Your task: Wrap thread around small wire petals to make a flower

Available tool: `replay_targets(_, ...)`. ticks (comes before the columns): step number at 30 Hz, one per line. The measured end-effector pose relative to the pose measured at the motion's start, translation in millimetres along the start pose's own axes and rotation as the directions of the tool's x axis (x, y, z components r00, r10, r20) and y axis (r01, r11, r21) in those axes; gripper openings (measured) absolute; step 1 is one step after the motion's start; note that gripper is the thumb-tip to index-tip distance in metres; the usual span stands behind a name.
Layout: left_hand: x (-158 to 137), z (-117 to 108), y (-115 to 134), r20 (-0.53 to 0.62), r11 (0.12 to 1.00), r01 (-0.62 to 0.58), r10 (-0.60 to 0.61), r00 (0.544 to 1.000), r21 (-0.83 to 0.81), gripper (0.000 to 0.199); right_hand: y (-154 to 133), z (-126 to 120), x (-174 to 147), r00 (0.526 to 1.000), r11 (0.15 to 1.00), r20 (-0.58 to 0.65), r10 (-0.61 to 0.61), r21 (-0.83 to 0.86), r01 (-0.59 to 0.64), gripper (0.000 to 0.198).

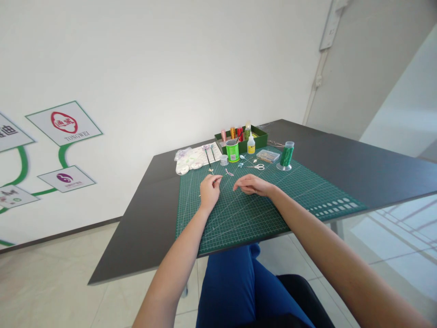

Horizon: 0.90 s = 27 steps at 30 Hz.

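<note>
My left hand (210, 191) is closed in a pinch over the green cutting mat (232, 228). A thin pale piece with a small cream tip (210, 170) sticks out past its fingers; its kind is too small to tell. To its right, my right hand (254, 185) hovers low above the mat with fingers bent and drawn together. Whatever it may hold is too fine to see. Just beyond the hands lie a small pinkish petal-like loop (229, 172), small pale blue pieces (241, 165) and white-handled scissors (258, 166).
A green tray (262, 138) with thread spools stands at the back, behind a green can (232, 151) and a glue bottle (251, 145). A green thread cone (286, 157) and clear box (268, 156) are right; a white cloth pad (191, 159) is left.
</note>
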<state>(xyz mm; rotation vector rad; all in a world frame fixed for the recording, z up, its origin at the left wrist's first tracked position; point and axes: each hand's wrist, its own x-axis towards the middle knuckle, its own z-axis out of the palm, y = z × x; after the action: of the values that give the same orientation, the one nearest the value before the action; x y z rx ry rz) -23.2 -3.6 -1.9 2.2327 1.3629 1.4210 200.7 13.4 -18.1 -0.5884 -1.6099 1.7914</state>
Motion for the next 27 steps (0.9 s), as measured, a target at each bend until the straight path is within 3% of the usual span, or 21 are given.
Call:
replay_targets(16,-3.1,2.0,-1.5,0.184,0.99,-0.075,0.052,0.982,0.122,0.023,-1.8,0.1,-2.5,0.998,0.99,-0.007,-0.063,0.128,0.063,0.027)
replay_targets(27,-3.2,1.5,0.1,0.258,0.987,-0.108,0.073,0.963,0.122,0.023,-9.0,6.8,-4.6,0.992,0.983,-0.091,-0.086,0.156,0.099,0.044)
